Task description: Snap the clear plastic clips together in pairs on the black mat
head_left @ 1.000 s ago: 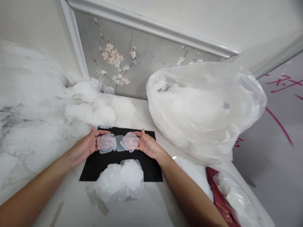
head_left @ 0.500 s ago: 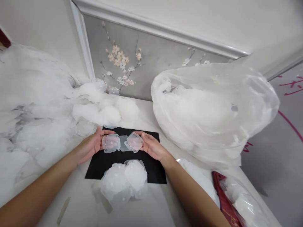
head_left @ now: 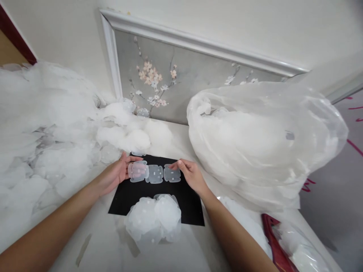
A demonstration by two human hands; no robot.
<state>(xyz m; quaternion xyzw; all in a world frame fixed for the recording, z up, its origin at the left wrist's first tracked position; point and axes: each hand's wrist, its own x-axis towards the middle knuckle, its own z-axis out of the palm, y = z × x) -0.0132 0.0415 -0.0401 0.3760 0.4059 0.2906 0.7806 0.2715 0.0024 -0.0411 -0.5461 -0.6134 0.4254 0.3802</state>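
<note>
Three translucent plastic pieces lie in a row over a black mat. My left hand (head_left: 122, 172) has its fingers under the left piece (head_left: 138, 171), which shows pink where the fingers are behind it. The middle piece (head_left: 154, 174) touches the left one. My right hand (head_left: 190, 173) pinches the upper right edge of the right piece (head_left: 172, 174), which is a narrow gap away from the middle one. Nearer me, a heap of similar pieces (head_left: 154, 217) overlaps the front edge of the black mat (head_left: 193, 209).
Large piles of translucent pieces (head_left: 56, 113) cover the left side. A big clear bag (head_left: 255, 132) full of them stands at the right. A dark red object (head_left: 273, 241) and a smaller bag (head_left: 306, 253) sit at the lower right. Behind is a framed floral panel (head_left: 204, 87).
The right piece, earlier tilted and overlapping the middle one, now sits straight and apart from it. My right fingers have closed at its corner. The whole view has shifted slightly.
</note>
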